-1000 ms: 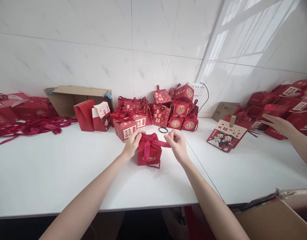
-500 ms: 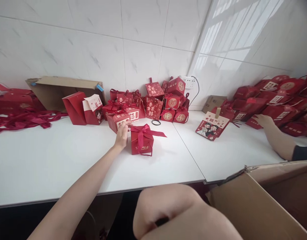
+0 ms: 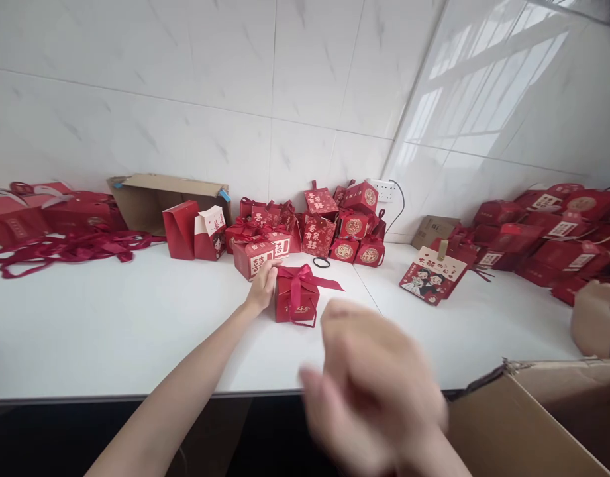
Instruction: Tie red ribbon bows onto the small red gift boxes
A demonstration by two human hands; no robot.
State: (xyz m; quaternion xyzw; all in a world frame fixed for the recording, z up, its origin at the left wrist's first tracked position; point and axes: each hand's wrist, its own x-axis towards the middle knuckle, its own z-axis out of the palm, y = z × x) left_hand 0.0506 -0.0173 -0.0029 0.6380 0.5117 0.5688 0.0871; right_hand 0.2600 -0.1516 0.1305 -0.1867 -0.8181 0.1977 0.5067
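My left hand [image 3: 263,286] rests against the left side of a small red gift box [image 3: 295,301], fingers stretched out along it. A dark pink ribbon bow [image 3: 297,275] tops the box, and a cord handle hangs down its front. Close to the camera, my right hand [image 3: 374,384] is smeared by motion; its fingers look bent, and whether they hold anything does not show. Behind the left hand lies a red and white box [image 3: 255,258]. A black ring-shaped band [image 3: 321,262] lies on the white table [image 3: 185,318], behind the bowed box.
Several red boxes [image 3: 352,225] are stacked by the wall. Loose ribbon [image 3: 86,248] and an open cardboard box [image 3: 168,209] are at left. A couple-print box [image 3: 428,278] stands to the right, near a pile of red boxes [image 3: 558,225], a co-worker's hand [image 3: 595,315] and a large carton [image 3: 513,424].
My right hand has risen from below the table edge to in front of the table. My left hand stays at the bowed box. The co-worker's hand has drawn back rightward. The view has shifted.
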